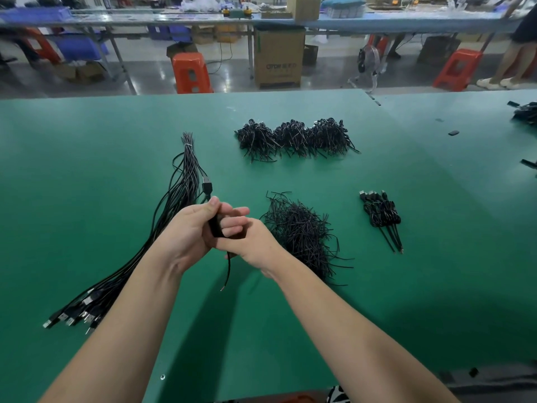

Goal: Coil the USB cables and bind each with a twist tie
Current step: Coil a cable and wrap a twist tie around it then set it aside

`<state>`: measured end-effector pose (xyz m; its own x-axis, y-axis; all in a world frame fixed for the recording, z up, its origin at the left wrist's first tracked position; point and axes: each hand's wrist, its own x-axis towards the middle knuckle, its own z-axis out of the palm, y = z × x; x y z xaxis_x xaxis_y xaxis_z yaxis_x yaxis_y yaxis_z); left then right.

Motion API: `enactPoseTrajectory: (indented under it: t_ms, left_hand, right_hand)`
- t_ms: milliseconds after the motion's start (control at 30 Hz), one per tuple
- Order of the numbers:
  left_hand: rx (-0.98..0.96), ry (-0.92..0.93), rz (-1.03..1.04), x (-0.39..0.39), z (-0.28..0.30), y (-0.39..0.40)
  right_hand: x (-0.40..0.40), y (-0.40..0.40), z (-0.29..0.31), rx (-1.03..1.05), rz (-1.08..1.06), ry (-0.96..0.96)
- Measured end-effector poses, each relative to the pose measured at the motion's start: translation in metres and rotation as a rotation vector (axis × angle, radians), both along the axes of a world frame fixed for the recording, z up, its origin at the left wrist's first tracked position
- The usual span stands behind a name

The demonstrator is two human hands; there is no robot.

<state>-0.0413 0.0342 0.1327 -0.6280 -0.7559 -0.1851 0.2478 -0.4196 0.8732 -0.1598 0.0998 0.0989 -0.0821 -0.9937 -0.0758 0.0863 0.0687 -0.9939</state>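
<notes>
My left hand (191,228) grips a coiled black USB cable (215,226) above the green table (116,170). Its plug (207,183) sticks up past my thumb and its loose tail (227,271) hangs below. My right hand (250,242) meets the left, its fingers curled around the same coil. A long bundle of uncoiled black cables (162,225) lies to the left, its USB plugs (72,315) toward me. A heap of black twist ties (302,231) lies just right of my hands. Several bound coils (380,213) rest further right.
Three piles of bound cable coils (293,138) sit at the back of the table. More black cables (526,112) lie at the far right edge. Beyond the table are orange stools (191,72), a cardboard box (279,58), another workbench and a person's legs (511,62).
</notes>
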Motion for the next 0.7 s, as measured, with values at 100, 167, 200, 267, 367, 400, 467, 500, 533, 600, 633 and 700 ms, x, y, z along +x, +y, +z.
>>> enactPoseTrajectory:
  t_ms: [100,167,200,267,367,400,467,500,533,600,633,700]
  left_hand:
    - [-0.013,-0.047,-0.075,0.004,0.0,0.0]
    - [-0.08,-0.125,-0.143,0.008,0.001,-0.001]
    - [-0.117,-0.166,-0.175,0.009,0.002,-0.002]
    - [-0.166,-0.224,-0.226,0.01,0.004,-0.004]
    - [-0.197,-0.269,-0.246,0.008,0.004,-0.005]
    - [-0.2,-0.28,-0.247,0.008,0.003,-0.005]
    - [-0.191,-0.28,-0.258,0.008,0.002,-0.003]
    - [-0.179,-0.268,-0.266,0.008,0.001,-0.003]
    - [-0.168,-0.254,-0.272,0.009,0.001,-0.002]
    - [-0.164,-0.24,-0.285,0.01,-0.001,-0.002]
    - [-0.171,-0.242,-0.295,0.011,-0.001,-0.003]
    - [-0.187,-0.253,-0.333,0.011,-0.002,-0.003]
  right_hand:
    - [0.003,-0.001,-0.002,0.009,-0.006,-0.085]
    - [0.006,-0.001,-0.004,0.048,-0.013,-0.135]
    - [0.007,-0.001,-0.005,0.063,-0.014,-0.129]
    - [0.007,-0.001,-0.008,0.071,-0.017,-0.117]
    - [0.009,0.0,-0.014,0.075,-0.038,-0.097]
    - [0.009,0.0,-0.017,0.076,-0.044,-0.096]
    - [0.009,-0.003,-0.019,0.067,-0.051,-0.122]
    - [0.009,-0.004,-0.02,0.072,-0.06,-0.164]
    - [0.009,-0.006,-0.022,0.079,-0.073,-0.201]
    - [0.008,-0.007,-0.025,0.068,-0.085,-0.163]
    - [0.008,-0.007,-0.027,0.064,-0.091,-0.115]
    - [0.005,-0.004,-0.03,0.06,-0.072,-0.041]
